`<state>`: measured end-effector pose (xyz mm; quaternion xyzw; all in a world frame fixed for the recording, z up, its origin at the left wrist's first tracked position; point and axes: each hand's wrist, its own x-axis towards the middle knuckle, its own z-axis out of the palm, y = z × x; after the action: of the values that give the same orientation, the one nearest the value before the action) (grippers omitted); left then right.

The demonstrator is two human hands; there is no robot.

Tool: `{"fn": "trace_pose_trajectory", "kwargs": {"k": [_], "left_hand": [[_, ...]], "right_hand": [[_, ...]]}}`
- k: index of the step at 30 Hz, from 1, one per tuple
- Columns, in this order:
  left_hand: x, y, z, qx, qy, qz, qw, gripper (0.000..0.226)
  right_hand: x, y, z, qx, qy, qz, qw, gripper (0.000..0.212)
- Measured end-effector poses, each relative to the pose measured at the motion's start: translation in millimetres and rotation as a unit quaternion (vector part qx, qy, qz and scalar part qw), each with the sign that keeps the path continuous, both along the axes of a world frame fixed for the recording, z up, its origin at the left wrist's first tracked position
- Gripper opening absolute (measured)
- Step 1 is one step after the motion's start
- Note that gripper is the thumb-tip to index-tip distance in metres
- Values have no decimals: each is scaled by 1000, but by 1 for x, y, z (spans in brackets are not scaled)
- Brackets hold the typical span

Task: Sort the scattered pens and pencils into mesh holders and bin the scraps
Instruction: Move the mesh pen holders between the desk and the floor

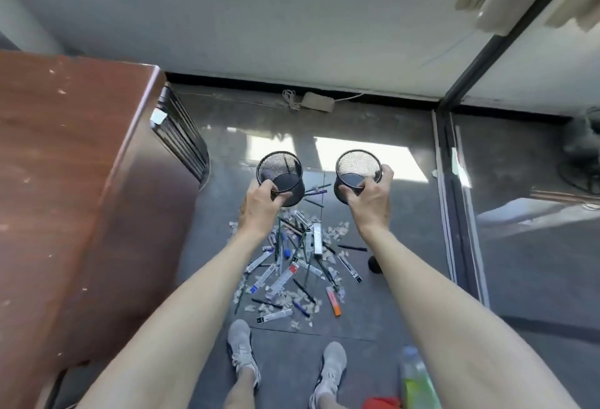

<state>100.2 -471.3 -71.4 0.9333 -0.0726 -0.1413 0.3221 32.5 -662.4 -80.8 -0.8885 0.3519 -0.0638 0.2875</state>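
two black mesh holders are held up in the middle of the frame, above the floor; the left hand point(259, 209) grips the near rim of the left mesh holder point(281, 165), thumb curled inside and fingers wrapped outside; the right hand point(370, 204) pinches the rim of the right mesh holder point(358, 163) the same way; both holders tilt their mouths toward the camera, and inside each only a dark solid base shows; the two are apart, with a gap between them; the pens and pencils point(292, 265) lie in a crossed heap on the grey floor point(406, 278) below the hands, mixed with pale scraps point(337, 233); an orange marker point(334, 303) lies at the heap's lower right edge; two grey shoes point(240, 347) stand just below the heap; a brown wooden counter point(65, 181) fills the left of the frame, close beside the heap; a dark door frame point(444, 197) runs down the right; a clear bottle point(415, 376) stands at the lower right; open floor lies between the heap and the door frame.
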Motion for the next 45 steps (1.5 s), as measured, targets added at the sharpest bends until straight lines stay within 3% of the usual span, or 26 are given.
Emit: {"fn": "trace_pose_trajectory", "kwargs": {"k": [7, 15, 25, 36, 45], "left_hand": [[-47, -120, -141, 8, 34, -94, 995, 28], [-85, -159, -332, 61, -4, -230, 971, 24], [-66, -250, -549, -20, -91, -307, 947, 31], [-83, -361, -662, -87, -21, -298, 950, 8], [-90, -382, -693, -64, -19, -300, 952, 17]], "right_hand": [[-79, -82, -145, 1, 31, -78, 996, 36], [-143, -118, -336, -18, 52, -119, 991, 30], [-156, -226, -533, -128, 44, -248, 959, 33], [-157, -293, -650, -67, -12, -265, 962, 25], [-154, -308, -679, -55, 52, -242, 967, 30]]}}
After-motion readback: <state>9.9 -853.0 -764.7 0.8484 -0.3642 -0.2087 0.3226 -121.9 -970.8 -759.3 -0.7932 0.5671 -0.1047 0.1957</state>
